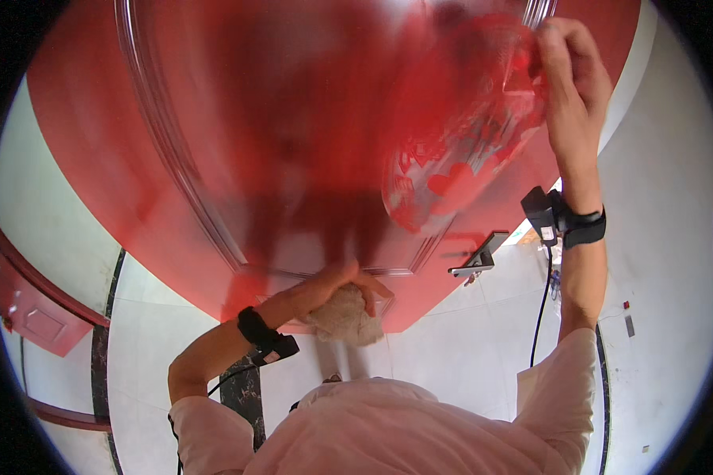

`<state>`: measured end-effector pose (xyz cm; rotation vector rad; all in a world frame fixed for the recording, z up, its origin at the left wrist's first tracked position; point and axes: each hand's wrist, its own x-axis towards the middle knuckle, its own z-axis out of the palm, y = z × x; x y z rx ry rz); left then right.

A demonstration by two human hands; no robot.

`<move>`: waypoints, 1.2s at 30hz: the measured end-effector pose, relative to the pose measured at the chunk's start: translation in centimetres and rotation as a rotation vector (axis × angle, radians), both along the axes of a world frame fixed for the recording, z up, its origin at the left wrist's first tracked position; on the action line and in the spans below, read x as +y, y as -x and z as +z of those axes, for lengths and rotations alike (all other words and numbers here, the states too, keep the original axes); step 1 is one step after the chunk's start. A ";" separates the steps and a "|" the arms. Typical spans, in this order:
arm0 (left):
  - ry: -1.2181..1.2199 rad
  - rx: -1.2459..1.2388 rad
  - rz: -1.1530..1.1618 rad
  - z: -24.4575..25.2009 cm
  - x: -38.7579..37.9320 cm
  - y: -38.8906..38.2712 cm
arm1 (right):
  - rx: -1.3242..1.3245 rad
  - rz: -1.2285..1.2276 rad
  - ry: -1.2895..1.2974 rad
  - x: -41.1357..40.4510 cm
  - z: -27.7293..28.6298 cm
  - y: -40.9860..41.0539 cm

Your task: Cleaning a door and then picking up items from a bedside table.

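In front of me stands a red panelled door (309,107) with raised moulding. My left hand (327,291) is low by the door and grips a bundled beige cloth (350,323), its fingers curled over the top. My right hand (576,77) is raised at the upper right, its fingers closed on the edge of a red and clear decoration (457,178). Heart shapes and cut-out patterns mark this thin sheet, which is partly blurred. It hangs at a slant before the door's panel; whether its lower part touches the door I cannot tell.
A metal door handle (481,261) with keys below it juts out at the lower right of the door. The white wall (659,237) runs along the right. Another red door (41,309) is at the far left. Black cables hang from both wrist-worn devices.
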<state>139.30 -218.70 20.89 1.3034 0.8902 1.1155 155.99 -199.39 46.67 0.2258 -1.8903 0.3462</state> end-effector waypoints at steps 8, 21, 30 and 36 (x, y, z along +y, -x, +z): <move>0.089 -0.696 -0.061 -0.5 -1.7 4.6 | 0.039 0.119 -0.953 -8.7 -9.5 -2.6; -0.115 0.116 0.477 7.8 -1.8 2.2 | -0.188 -0.196 -0.895 -3.7 -16.4 -3.7; -0.105 0.488 0.698 6.9 0.7 1.3 | -0.226 -0.192 -0.893 -3.2 -17.3 -3.4; -0.075 0.585 0.868 6.0 3.3 4.8 | -0.565 -0.038 -0.485 -1.5 -19.7 -5.4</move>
